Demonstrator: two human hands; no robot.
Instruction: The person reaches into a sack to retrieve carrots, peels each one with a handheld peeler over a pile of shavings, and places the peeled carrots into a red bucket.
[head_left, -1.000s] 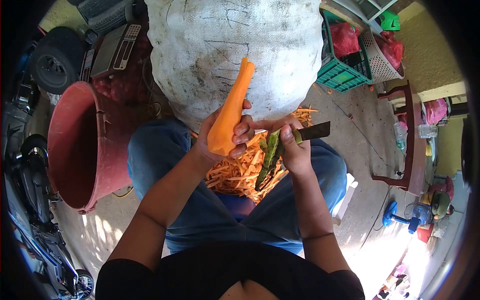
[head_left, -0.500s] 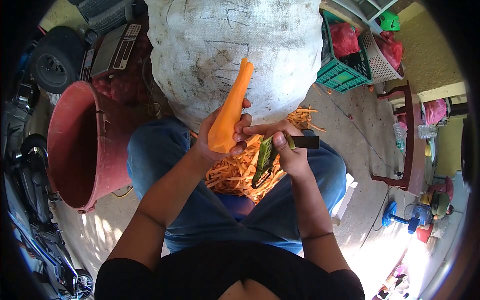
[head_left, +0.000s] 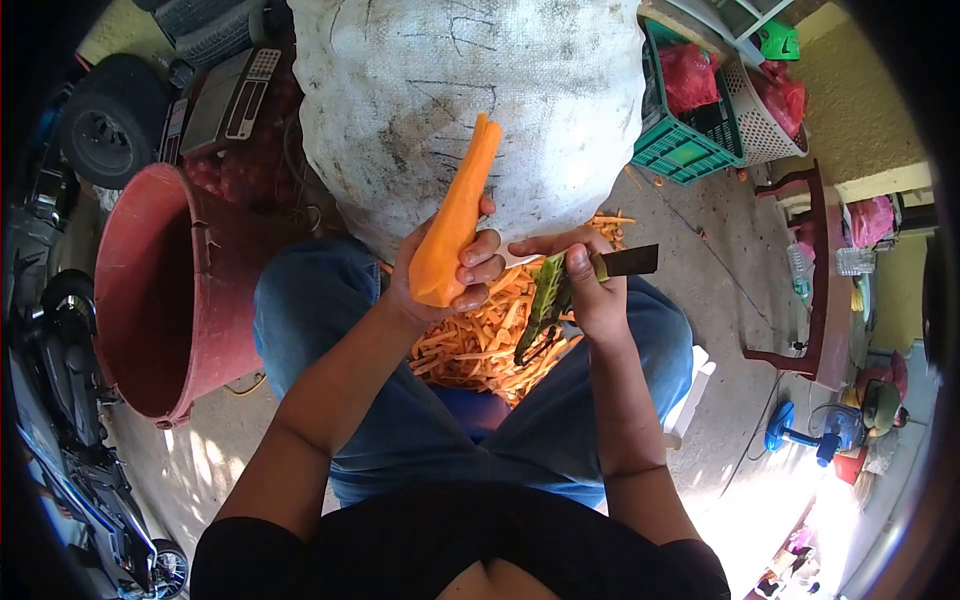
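Note:
My left hand (head_left: 437,262) is wrapped round a large orange carrot (head_left: 457,215), its narrow split end pointing up and away from me. To the right, my right hand (head_left: 590,285) grips a knife (head_left: 628,261) with a dark blade and green wrapping at the handle; the blade points right, away from the carrot. A gap separates my two hands. Below them, between my knees, lies a heap of orange carrot strips (head_left: 480,345), partly hidden by my hands, above something dark blue (head_left: 470,412).
A big white sack (head_left: 470,90) stands directly ahead. On the left are a red tub (head_left: 200,290), a scale (head_left: 232,100) and a tyre (head_left: 117,120). A green crate (head_left: 690,148), a white basket (head_left: 765,135) and a blue fan (head_left: 783,427) are on the right.
My right hand has moved a little right, away from the carrot, with the knife blade now tilted slightly upward. My left hand and the carrot have shifted slightly left.

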